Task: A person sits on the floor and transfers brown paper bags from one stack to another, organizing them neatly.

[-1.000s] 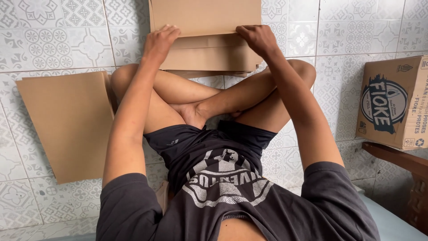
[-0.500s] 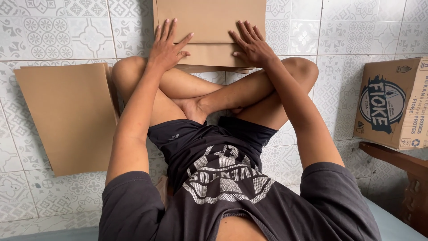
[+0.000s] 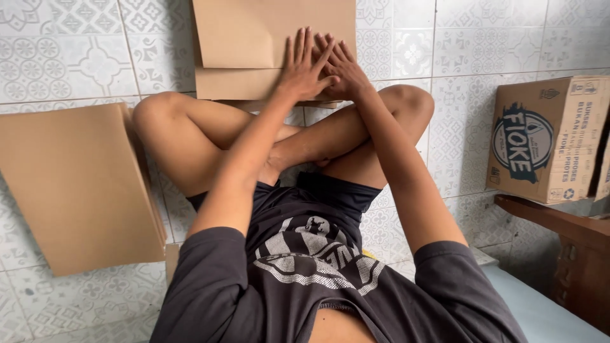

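- Patterned white tile floor point(image 3: 76, 57).
- Left hand point(image 3: 304, 67) and right hand point(image 3: 343, 70), fingers spread flat, gripping nothing, press the folded brown cardboard sheet point(image 3: 254, 44).
- Cardboard stack point(image 3: 70, 190) near the floor's left edge.
- Printed brown carton point(image 3: 546, 136) on a wooden ledge point(image 3: 553, 219), right.

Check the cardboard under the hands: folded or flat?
Folded. A flap lies doubled over the cardboard sheet, its edge showing as a step across it; left hand and right hand press flat on it.
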